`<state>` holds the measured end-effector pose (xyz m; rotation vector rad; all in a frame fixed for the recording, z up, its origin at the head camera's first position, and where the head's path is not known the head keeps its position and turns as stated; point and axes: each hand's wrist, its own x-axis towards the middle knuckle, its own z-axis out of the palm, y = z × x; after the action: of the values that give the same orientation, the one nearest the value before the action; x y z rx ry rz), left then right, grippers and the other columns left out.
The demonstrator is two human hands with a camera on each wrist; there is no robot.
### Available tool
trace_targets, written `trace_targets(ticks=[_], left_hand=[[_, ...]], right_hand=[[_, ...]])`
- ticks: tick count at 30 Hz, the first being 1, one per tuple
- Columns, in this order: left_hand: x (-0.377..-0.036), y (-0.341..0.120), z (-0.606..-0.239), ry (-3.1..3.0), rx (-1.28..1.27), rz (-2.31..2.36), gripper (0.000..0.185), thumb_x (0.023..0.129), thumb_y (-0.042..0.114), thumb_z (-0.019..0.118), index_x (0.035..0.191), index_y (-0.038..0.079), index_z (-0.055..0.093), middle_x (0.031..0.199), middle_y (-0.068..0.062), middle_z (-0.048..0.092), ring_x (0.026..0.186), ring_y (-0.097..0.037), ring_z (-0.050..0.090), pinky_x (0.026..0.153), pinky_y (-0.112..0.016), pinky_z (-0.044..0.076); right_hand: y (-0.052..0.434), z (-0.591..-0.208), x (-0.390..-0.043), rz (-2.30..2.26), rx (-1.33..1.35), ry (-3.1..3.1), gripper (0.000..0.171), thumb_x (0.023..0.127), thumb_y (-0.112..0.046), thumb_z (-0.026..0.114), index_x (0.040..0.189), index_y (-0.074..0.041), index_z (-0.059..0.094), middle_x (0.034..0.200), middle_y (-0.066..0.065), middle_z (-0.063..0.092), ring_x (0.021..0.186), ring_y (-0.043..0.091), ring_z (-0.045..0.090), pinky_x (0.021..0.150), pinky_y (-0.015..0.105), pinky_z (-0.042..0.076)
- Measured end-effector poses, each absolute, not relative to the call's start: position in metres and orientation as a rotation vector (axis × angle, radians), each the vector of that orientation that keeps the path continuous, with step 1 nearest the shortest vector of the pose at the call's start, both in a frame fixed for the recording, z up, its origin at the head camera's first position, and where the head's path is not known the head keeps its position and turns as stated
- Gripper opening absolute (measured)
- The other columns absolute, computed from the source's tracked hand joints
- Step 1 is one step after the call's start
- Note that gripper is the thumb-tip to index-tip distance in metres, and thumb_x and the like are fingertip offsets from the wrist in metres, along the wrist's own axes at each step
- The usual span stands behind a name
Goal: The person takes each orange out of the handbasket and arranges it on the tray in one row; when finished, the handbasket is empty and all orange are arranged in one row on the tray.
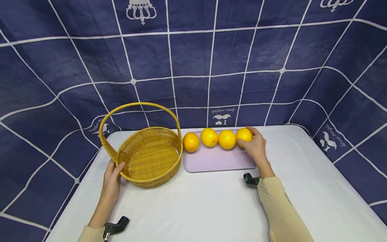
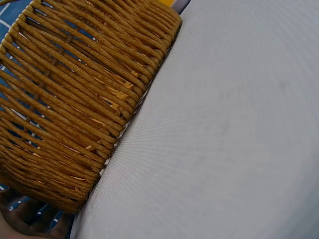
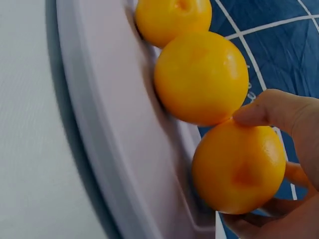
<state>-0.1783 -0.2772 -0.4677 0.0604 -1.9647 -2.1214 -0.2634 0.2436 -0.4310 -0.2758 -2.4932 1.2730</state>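
My left hand (image 1: 112, 179) grips the near left side of a round wicker basket (image 1: 154, 158), its thumb over the rim by the foot of the tall arched handle. Nothing lies inside the basket. In the left wrist view the woven wall (image 2: 75, 99) fills the upper left, with fingers low in the corner. My right hand (image 1: 256, 145) holds the rightmost orange (image 1: 244, 134), thumb on one side and fingers curled round the other. That orange (image 3: 239, 167) sits at the end of a lilac tray (image 1: 219, 161), right against the neighbouring orange (image 3: 202, 78).
More oranges stand along the tray's back: one (image 1: 227, 139) beside the held one, another (image 1: 209, 137), and one (image 1: 191, 142) at the left by the basket. A white cloth (image 1: 193, 208) covers the table. A dark blue checked curtain (image 1: 193, 60) hangs behind it.
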Motion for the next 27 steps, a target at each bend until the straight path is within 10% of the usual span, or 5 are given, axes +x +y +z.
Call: trace_targets(ticks=[27], left_hand=[[-0.173,-0.273,-0.486,-2.097,0.103,-1.966,0.055,0.113,0.033,0.046,0.159,0.005,0.033,0.151,-0.007,0.044,0.142,-0.014,0.040,0.108,-0.009,0.034]], right_hand=[[0.242,-0.421,-0.252,1.116,-0.188,-2.611,0.074,0.098,-0.035,0.070,0.156,0.002,0.044,0.159,0.030,0.043,0.147,0.050,0.039,0.123,0.063,0.027]])
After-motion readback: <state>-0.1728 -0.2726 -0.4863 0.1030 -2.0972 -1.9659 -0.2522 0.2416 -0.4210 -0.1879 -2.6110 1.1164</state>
